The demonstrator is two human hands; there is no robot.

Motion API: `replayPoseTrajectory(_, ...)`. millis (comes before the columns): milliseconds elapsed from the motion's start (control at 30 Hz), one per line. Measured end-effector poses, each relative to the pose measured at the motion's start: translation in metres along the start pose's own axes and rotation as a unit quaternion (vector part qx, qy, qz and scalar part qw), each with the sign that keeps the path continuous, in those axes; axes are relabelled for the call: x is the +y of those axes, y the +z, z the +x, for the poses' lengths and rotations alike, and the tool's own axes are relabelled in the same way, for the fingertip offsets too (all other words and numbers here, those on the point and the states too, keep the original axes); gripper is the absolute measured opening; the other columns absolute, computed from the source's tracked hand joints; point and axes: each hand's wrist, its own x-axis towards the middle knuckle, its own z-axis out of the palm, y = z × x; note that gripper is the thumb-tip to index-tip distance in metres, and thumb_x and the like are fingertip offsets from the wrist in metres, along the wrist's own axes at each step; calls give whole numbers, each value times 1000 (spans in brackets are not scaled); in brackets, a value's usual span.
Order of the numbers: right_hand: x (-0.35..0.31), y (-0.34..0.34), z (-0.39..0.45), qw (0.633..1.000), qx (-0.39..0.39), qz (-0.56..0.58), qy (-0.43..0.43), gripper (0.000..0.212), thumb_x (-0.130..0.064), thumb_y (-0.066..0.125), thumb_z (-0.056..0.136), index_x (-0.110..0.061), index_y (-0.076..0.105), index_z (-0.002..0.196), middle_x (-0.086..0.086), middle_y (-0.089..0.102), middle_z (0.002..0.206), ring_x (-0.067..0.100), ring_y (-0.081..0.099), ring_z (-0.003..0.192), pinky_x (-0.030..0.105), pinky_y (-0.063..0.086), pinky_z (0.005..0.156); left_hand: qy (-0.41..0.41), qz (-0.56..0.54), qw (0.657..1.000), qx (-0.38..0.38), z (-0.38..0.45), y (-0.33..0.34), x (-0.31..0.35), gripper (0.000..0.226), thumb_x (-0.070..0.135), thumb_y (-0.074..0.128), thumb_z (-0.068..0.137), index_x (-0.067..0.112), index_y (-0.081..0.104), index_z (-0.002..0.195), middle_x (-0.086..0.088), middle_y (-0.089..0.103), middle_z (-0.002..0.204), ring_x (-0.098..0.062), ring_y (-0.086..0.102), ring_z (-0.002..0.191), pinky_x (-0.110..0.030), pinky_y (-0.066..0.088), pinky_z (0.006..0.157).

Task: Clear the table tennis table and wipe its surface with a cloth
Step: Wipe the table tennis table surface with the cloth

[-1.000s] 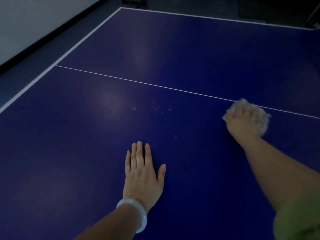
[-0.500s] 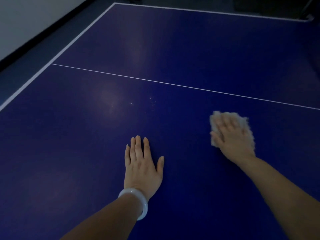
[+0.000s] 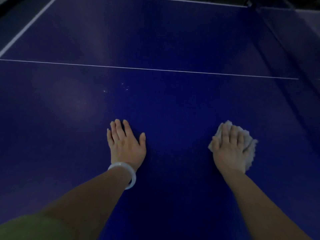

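The blue table tennis table [image 3: 173,40] fills the head view, with a thin white centre line [image 3: 155,69] across it. My right hand [image 3: 230,149] lies flat with straight fingers on a crumpled pale cloth [image 3: 251,148], pressing it to the surface at the right. My left hand [image 3: 125,146], a white bangle on its wrist, rests flat on the bare table to the left of the cloth, holding nothing. A few small white specks [image 3: 123,87] dot the surface beyond my left hand.
The table's white side line [image 3: 26,29] runs along the upper left, with dark floor past it. The right end of the table [image 3: 284,45] drops off into a dark area at the upper right.
My right hand has dragged the cloth back toward me from beside the centre line. My left hand stayed planted; the view tilted down and swung right.
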Motion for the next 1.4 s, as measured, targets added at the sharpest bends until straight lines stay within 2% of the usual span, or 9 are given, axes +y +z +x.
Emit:
replayPoseTrajectory(167,-54,30,-109,984,50,-38,-169,64,-52,17,101,-26,3,158,0,4,165,24,-5,152,57,5,120,3,-19,1000,-5,-1,-1,-1,78,55,27,96,6,11,154,-18,5,161,-30,-1,150,-45,-1,122)
replayPoseTrajectory(433,-54,30,-115,984,43,-43,-168,64,-55,6,98,-30,-4,156,-6,-7,164,15,-15,150,51,-3,122,136,-173,974,-51,-53,-32,-27,63,44,36,100,12,24,153,-7,12,161,-20,1,150,-34,-5,121)
replayPoseTrajectory(567,-53,29,-113,985,43,-46,-163,64,-55,6,98,-30,-3,157,-7,-6,164,16,-13,151,51,-3,122,255,-105,958,-77,-166,-34,-70,64,54,27,100,18,26,153,1,15,161,-14,2,150,-35,4,122)
replayPoseTrajectory(900,-66,26,-134,991,2,-19,-132,64,-54,12,99,-33,-13,155,-4,-10,165,20,-16,150,51,-8,122,264,29,957,-117,-209,-29,-100,65,53,17,102,14,21,154,-6,14,162,-21,3,151,-46,12,117)
replayPoseTrajectory(1067,-18,33,-201,931,9,-108,-347,66,-47,20,101,-18,2,158,5,5,164,27,3,152,56,14,118,269,22,957,-103,-209,-25,-104,65,51,20,101,14,21,154,-8,15,162,-23,5,151,-48,12,117)
replayPoseTrajectory(1100,10,33,-201,940,31,-135,-313,69,-44,26,99,-16,1,158,9,9,163,30,7,150,57,17,117,269,20,957,-103,-209,-24,-104,64,51,20,101,14,21,154,-8,15,162,-23,4,151,-48,11,117)
replayPoseTrajectory(1167,52,23,-204,996,37,-40,-70,68,-43,26,100,-26,-8,156,6,1,164,28,1,151,55,11,119,270,19,957,-105,-209,-24,-104,64,51,23,101,14,22,153,-9,17,161,-24,7,150,-48,12,116)
replayPoseTrajectory(1267,37,17,-224,982,34,66,173,58,-47,9,101,-37,-19,151,-3,-13,165,19,-12,151,48,-1,122,272,17,958,-94,-210,-22,-103,64,49,26,100,12,25,152,-10,21,160,-26,11,150,-49,13,116)
replayPoseTrajectory(1400,-50,47,-271,999,36,16,-2,68,-42,15,102,-21,-30,149,3,-27,161,26,-23,149,51,-5,122,278,5,957,-85,-211,-22,-103,62,46,24,100,11,26,152,-12,22,159,-27,13,149,-48,15,120)
